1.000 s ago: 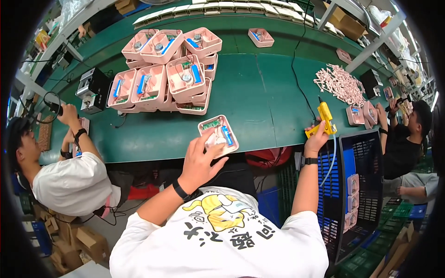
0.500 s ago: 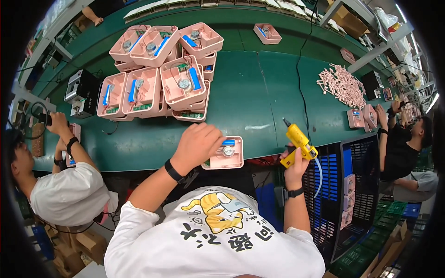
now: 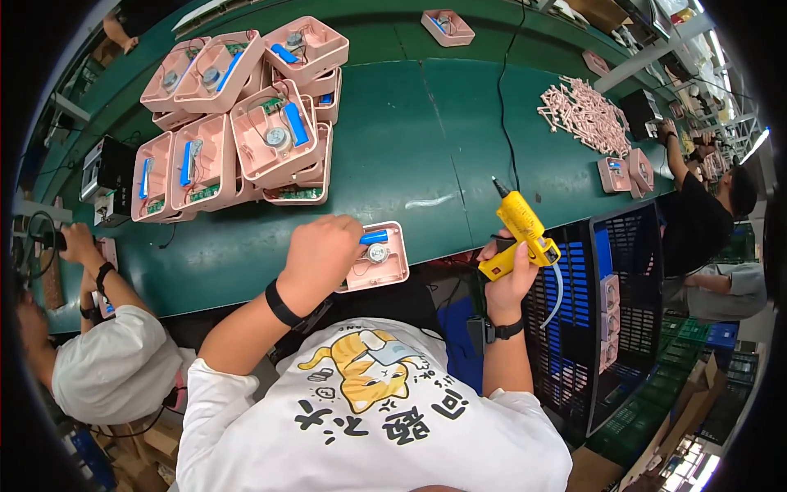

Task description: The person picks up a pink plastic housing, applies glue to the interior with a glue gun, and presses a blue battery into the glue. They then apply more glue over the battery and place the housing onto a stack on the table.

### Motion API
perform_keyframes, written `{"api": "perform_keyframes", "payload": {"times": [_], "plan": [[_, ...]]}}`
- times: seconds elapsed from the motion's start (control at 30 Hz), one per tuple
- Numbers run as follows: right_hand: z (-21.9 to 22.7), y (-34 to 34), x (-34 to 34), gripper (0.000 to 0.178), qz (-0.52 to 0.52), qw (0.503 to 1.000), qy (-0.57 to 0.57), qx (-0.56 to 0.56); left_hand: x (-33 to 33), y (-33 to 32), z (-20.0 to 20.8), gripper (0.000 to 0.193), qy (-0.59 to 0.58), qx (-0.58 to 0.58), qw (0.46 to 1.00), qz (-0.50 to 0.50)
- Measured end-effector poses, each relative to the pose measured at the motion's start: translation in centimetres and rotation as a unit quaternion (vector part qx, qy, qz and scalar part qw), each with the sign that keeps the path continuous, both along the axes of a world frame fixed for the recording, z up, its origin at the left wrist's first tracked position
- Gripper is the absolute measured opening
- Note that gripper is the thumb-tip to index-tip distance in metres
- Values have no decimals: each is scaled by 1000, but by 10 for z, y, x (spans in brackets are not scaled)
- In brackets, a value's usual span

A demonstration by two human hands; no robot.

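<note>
At the table's near edge lies an open pink plastic housing [image 3: 396, 264], with a blue cylindrical battery [image 3: 375, 237] and a round silvery part [image 3: 377, 252] inside. My left hand [image 3: 321, 252] reaches over its left side, fingers curled together beside the battery's left end. The fingertips are hidden, so what they grip cannot be made out. My right hand [image 3: 510, 283] is closed around the handle of a yellow hot glue gun [image 3: 525, 225]. Its nozzle points up and away, to the right of the housing. A pale glue stick [image 3: 558, 299] curves down from its rear.
Stacked pink housings [image 3: 246, 176] with batteries and wires stand at the back left. A heap of small pink pieces [image 3: 584, 115] lies at the right. Black crates [image 3: 627, 328] stand at my right. Co-workers sit left and right. A black cable [image 3: 507, 107] crosses the green table [image 3: 410, 148].
The whole view has shifted, moving the stacks and housing left in the picture. My left hand stays at the housing, and my right hand still holds the glue gun.
</note>
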State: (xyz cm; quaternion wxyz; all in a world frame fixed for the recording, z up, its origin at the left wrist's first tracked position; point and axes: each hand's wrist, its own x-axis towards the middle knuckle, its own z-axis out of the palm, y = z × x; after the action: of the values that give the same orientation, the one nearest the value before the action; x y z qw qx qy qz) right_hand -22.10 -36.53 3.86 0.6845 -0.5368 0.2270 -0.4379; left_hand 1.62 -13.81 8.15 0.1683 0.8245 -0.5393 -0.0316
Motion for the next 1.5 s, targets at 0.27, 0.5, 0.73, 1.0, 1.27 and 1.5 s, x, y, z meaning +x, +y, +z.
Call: {"api": "perform_keyframes", "payload": {"times": [0.27, 0.5, 0.73, 1.0, 1.27, 1.5], "plan": [[24, 11, -5, 40, 72, 997, 29, -8, 6, 0, -1, 20, 18, -20, 999, -33], [30, 35, 6, 31, 211, 949, 235, 6, -18, 16, -34, 20, 208, -315, 917, 125], [50, 54, 55, 26, 277, 889, 308, -196, -19, 24, -94, 26, 298, -422, 847, 125], [67, 70, 73, 25, 264, 842, 353, -310, -20, 24, -85, 23, 322, -428, 836, 122], [68, 58, 55, 24, 226, 906, 327, -144, -21, 16, -59, 24, 220, -397, 879, 143], [60, 40, 41, 25, 184, 887, 392, -161, -9, 12, -48, 25, 209, -358, 906, 80]]}}
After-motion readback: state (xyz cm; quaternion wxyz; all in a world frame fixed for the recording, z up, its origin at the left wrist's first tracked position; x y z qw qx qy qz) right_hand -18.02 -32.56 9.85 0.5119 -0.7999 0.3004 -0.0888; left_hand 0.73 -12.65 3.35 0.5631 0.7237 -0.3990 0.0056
